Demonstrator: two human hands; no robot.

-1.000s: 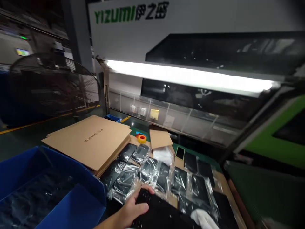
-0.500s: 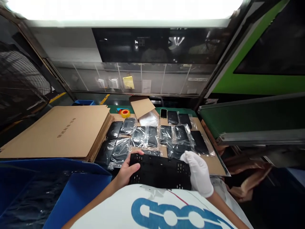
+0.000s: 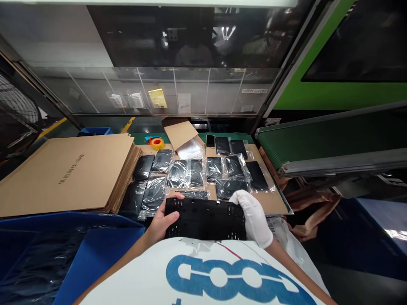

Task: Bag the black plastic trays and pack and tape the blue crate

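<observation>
Close to my body I hold a flat black plastic panel [image 3: 203, 218] with small slots near its corners. My bare left hand [image 3: 163, 218] grips its left end, thumb on the face and fingers behind. At the right end, my white-gloved right hand [image 3: 252, 216] is closed around the upper corner; its fingertips are partly hidden. Beyond the panel, several black parts in clear plastic bags [image 3: 178, 173] lie across cardboard on the bench. One bagged part [image 3: 192, 195] lies just past the panel's upper edge.
A stack of cardboard sheets [image 3: 70, 173] stands left, above a blue bin [image 3: 104, 254] containing dark bagged items. Towards the back are a tape roll [image 3: 157, 144], an open carton [image 3: 179, 133] with clear bags, and a phone [image 3: 210, 141]. A green conveyor [image 3: 318, 140] runs at right.
The whole view has shifted, so bench and hands sit higher and further left in the picture. Both hands keep their hold on the panel, which looks slightly more level.
</observation>
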